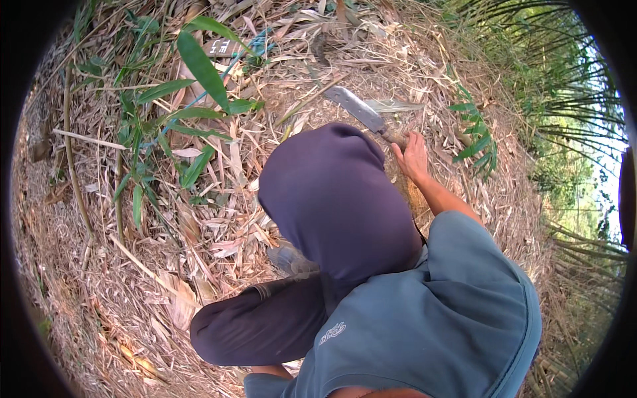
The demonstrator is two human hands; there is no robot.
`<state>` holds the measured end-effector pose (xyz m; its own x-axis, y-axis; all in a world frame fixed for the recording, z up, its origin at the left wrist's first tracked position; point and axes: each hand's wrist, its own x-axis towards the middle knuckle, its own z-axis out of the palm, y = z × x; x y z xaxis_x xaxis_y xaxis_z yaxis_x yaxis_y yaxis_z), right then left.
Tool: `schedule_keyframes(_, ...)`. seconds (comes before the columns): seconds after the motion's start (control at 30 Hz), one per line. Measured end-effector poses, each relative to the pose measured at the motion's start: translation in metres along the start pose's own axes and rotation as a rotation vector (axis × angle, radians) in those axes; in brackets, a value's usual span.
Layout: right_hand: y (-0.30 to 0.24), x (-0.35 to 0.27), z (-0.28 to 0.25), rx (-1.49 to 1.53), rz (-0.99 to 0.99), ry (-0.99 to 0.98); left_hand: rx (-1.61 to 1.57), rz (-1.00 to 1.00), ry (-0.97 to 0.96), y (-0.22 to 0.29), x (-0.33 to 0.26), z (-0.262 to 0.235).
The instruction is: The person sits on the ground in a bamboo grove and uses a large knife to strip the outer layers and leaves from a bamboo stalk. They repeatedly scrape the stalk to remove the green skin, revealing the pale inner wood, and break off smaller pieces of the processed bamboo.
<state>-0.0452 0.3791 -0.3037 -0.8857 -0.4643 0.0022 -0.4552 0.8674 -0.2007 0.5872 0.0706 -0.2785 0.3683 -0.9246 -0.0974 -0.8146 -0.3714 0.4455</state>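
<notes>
A machete with a broad grey blade (358,108) and a short brown handle (395,137) lies on the dry leaf litter ahead of my knees. My right hand (413,158) is at the butt of that handle, thumb and fingers apart on either side of its end. The fingers look stretched out rather than wrapped round it; whether they touch it is hard to tell. Of my left arm only a bit of forearm (272,370) shows under my bent leg, and the left hand itself is hidden.
Dry leaves and stalks cover the sloping ground (232,219). A green leafy shoot (199,73) rises at the left, with blue cord (257,45) beside it. A small leafy sprig (474,132) stands right of my hand; thin stems (564,86) crowd the far right.
</notes>
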Motion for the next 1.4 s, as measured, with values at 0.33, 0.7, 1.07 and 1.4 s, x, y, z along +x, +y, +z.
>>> schedule_keyframes(0.33, 0.043, 0.019, 0.053, -0.182, -0.238, -0.138, 0.127, 0.052, -0.139, -0.013, 0.055, 0.003)
schedule_keyframes(0.7, 0.024, 0.143, -0.038, -0.010, -0.542, -0.090, 0.207, -0.166, -0.109, -0.074, -0.003, 0.022)
schedule_keyframes(1.07, -0.520, 0.191, -0.092, 0.459, -1.310, -0.061, 0.208, -0.299, -0.206, -0.105, -0.030, 0.008)
schedule_keyframes(1.4, -0.637, -0.125, 0.054, 0.148, -1.252, -0.993, 0.196, -0.203, -0.173, -0.110, -0.031, 0.005)
